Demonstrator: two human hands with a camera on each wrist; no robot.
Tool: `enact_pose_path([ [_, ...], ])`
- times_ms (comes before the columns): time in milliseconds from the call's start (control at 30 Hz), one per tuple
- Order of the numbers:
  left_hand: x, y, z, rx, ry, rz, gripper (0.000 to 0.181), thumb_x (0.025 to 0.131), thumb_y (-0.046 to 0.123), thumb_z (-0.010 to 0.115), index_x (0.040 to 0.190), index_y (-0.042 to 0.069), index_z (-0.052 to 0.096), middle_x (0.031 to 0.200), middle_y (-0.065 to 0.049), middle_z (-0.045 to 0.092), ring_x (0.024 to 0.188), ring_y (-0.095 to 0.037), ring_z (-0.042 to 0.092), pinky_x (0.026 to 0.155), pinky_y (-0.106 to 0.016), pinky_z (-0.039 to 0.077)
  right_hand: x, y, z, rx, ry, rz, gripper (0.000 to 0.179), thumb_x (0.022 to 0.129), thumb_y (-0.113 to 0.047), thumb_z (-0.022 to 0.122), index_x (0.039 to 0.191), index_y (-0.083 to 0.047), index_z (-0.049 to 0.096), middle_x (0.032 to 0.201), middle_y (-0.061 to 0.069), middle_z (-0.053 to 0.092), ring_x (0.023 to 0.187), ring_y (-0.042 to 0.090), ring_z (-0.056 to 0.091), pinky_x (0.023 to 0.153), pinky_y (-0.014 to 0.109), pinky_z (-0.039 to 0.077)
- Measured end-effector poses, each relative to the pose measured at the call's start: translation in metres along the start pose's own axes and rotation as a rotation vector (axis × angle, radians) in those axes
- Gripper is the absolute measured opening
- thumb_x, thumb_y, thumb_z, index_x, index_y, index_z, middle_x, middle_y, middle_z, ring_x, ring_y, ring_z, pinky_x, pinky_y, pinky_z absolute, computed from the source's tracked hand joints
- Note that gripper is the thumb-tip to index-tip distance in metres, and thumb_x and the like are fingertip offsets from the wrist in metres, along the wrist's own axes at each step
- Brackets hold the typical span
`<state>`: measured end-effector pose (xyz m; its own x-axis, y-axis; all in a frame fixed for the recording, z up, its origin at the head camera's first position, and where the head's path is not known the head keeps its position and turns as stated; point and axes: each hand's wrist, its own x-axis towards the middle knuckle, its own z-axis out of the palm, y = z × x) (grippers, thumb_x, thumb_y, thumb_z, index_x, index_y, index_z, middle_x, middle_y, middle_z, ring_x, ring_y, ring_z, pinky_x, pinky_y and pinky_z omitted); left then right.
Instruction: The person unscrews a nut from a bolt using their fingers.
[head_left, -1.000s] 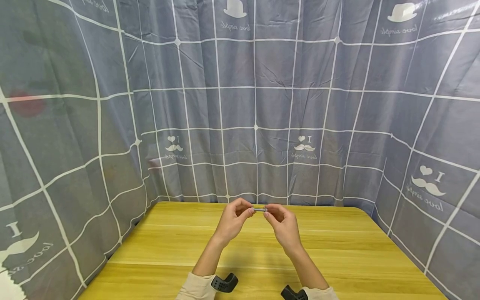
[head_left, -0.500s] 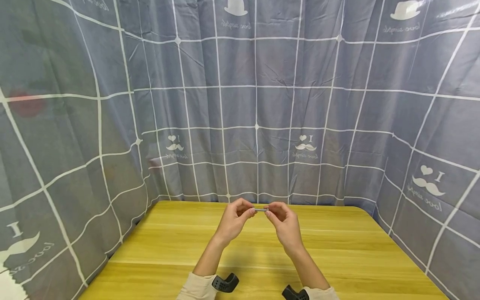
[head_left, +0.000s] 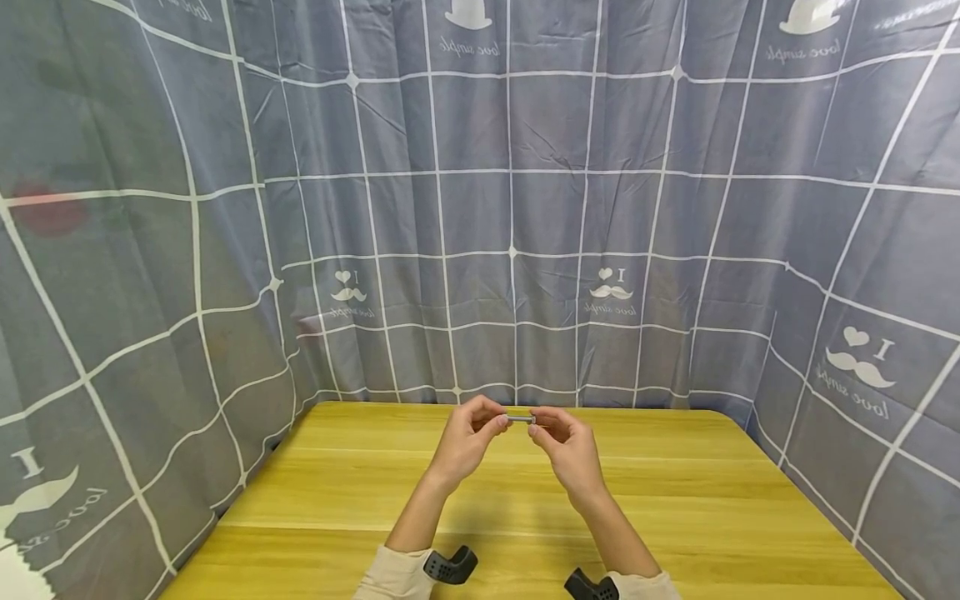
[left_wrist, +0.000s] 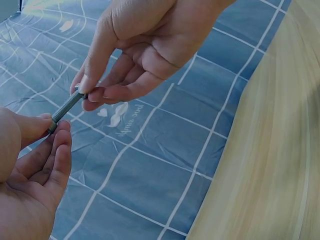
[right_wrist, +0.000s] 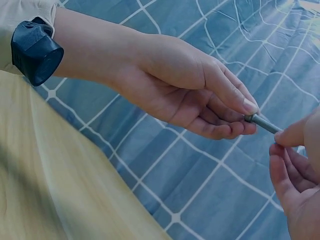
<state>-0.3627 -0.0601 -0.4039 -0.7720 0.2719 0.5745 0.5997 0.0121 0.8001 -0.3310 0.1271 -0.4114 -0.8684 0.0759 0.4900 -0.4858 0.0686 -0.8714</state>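
A grey threaded bolt (head_left: 520, 418) is held level between both hands above the far part of the table. My left hand (head_left: 461, 446) pinches its left end between thumb and fingers. At the right end, the thumb and fingertips of my right hand (head_left: 573, 458) grip the bolt, and a wider part shows there. Screw threads stand out along the bolt (left_wrist: 66, 106) in the left wrist view. A wider collar-like piece sits at the fingertips of the left hand (right_wrist: 175, 87) in the right wrist view. The fingertips partly hide both ends.
Below the hands lies a yellow wood-grain table (head_left: 360, 500). Grey curtains (head_left: 480, 208) with white grid lines hang behind it and along both sides. Each sleeve cuff carries a black wrist device, one of them the left wrist device (head_left: 451, 566).
Both hands stay almost in place. The right fingertips shift slightly around the bolt's right end, and more of that end shows now than half a second ago.
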Motion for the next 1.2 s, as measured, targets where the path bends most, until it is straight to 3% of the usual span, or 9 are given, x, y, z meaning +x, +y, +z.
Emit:
enact_pose_path([
  [233,0.0009,-0.0008,-0.0014,0.011,-0.018,0.006,0.010,0.103,0.004,0.064,0.109,-0.002,0.068,0.101,-0.017,0.074,0.092,-0.026,0.070,0.085,-0.032,0.055,0.0012,0.0007,0.0010,0.034,0.023,0.013,0.018,0.097,-0.002,0.072,0.113,0.005,0.072,0.108,0.018,0.072,0.098,0.021,0.069,0.088,0.027,0.054],
  [567,0.0008,-0.0015,-0.0041,0.033,-0.038,-0.001,0.014,0.104,0.006,0.063,0.110,-0.005,0.068,0.102,-0.017,0.074,0.096,-0.038,0.068,0.086,-0.033,0.055,0.0015,0.0002,0.0017,0.016,0.012,0.030,0.021,0.095,0.005,0.071,0.116,0.005,0.073,0.117,0.015,0.070,0.108,0.032,0.067,0.089,0.026,0.054],
  [967,0.0010,0.0005,-0.0029,0.033,-0.019,0.003,0.009,0.103,0.005,0.064,0.108,-0.001,0.069,0.099,-0.015,0.074,0.092,-0.032,0.069,0.085,-0.036,0.056,0.0019,-0.0008,0.0000,0.085,-0.016,0.012,0.018,0.100,-0.001,0.068,0.113,0.011,0.069,0.111,0.022,0.069,0.097,0.030,0.070,0.089,0.033,0.056],
  [1200,0.0008,0.0010,-0.0029,0.033,-0.023,-0.006,0.008,0.103,0.004,0.064,0.107,0.000,0.069,0.099,-0.013,0.074,0.092,-0.030,0.070,0.085,-0.032,0.055,0.0018,-0.0017,-0.0002,0.024,0.006,0.008,0.024,0.098,0.002,0.069,0.122,0.005,0.070,0.125,0.021,0.067,0.108,0.026,0.069,0.092,0.027,0.053],
])
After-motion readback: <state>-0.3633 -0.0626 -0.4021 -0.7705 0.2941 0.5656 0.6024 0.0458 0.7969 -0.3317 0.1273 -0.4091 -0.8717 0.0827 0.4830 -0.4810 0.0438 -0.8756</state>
